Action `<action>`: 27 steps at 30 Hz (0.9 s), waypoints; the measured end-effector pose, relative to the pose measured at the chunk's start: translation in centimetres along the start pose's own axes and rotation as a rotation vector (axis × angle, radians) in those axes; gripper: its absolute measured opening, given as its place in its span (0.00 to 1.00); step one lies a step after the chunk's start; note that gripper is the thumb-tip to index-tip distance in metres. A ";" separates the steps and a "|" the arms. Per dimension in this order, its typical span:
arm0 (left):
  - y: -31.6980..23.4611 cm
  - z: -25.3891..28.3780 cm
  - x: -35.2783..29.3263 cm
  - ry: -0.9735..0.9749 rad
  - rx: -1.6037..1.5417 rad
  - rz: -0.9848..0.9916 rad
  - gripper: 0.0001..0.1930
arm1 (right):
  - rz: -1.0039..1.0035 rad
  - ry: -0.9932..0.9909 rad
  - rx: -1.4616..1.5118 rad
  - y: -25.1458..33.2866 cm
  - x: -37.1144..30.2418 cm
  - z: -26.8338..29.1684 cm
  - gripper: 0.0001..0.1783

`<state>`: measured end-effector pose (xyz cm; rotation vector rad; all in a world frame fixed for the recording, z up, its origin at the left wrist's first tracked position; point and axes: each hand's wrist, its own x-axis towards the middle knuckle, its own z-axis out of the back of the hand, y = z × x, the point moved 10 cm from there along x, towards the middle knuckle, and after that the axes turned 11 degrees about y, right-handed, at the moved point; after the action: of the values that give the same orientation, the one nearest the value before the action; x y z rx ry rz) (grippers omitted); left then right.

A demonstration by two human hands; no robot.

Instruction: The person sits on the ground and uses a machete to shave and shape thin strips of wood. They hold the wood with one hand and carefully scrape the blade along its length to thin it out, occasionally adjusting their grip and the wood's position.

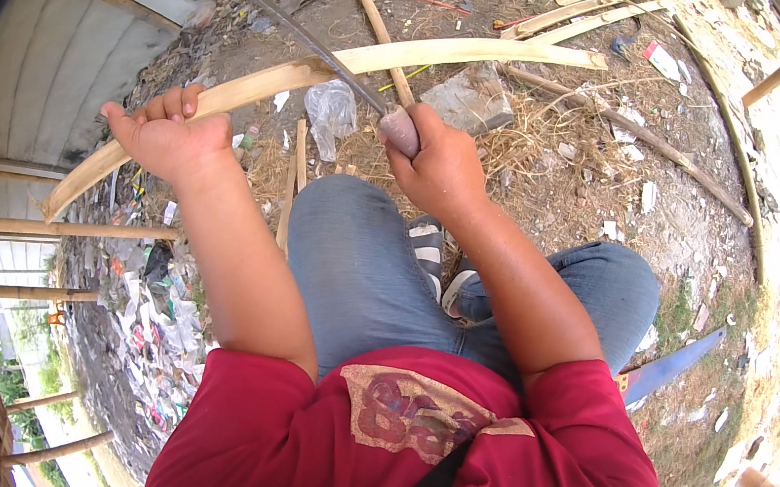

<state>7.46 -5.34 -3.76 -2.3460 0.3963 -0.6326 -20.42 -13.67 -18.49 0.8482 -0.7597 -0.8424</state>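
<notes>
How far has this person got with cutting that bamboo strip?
Done, it seems: several split bamboo slats already lie on the ground beyond the knees. In hand: the left hand grips a long bamboo strip, and the right hand holds a long knife with its blade laid across the strip. Left: how much of this strip is already worked cannot be told.

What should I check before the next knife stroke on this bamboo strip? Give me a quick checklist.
1. Left hand gripping the bamboo strip: ok.
2. Right hand closed on the knife handle: ok.
3. Knife blade lying across the strip: ok.
4. Left-hand fingers away from the blade contact: ok.
5. Blade sharpness: cannot tell.
6. Ground free of clutter: not ok, bamboo offcuts, straw and litter around.
</notes>
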 end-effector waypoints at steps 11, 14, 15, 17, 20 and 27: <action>-0.7 -0.9 -1.4 0.020 0.089 -0.060 0.32 | -0.231 0.036 -0.069 -7.1 0.3 -1.1 0.13; 0.1 -0.2 -1.2 0.027 0.063 -0.041 0.33 | -0.045 0.149 -0.106 -2.6 0.3 -3.1 0.14; 0.2 0.4 -0.4 0.044 0.007 -0.011 0.33 | -0.009 0.111 -0.111 -1.9 0.4 -2.1 0.13; -0.4 0.8 0.2 0.059 -0.061 -0.001 0.33 | -0.130 0.048 -0.096 -5.1 1.0 -0.4 0.12; -2.7 -0.7 0.2 0.080 -0.072 -0.062 0.32 | -0.335 -0.078 -0.106 -13.5 1.3 1.8 0.13; -2.6 -1.0 -1.2 0.069 0.059 -0.103 0.32 | -0.290 0.021 -0.037 -7.5 0.2 -1.5 0.14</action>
<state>6.23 -3.41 -1.74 -2.3044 0.2852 -0.7650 -21.48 -16.35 -25.59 0.9463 -0.6085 -1.0997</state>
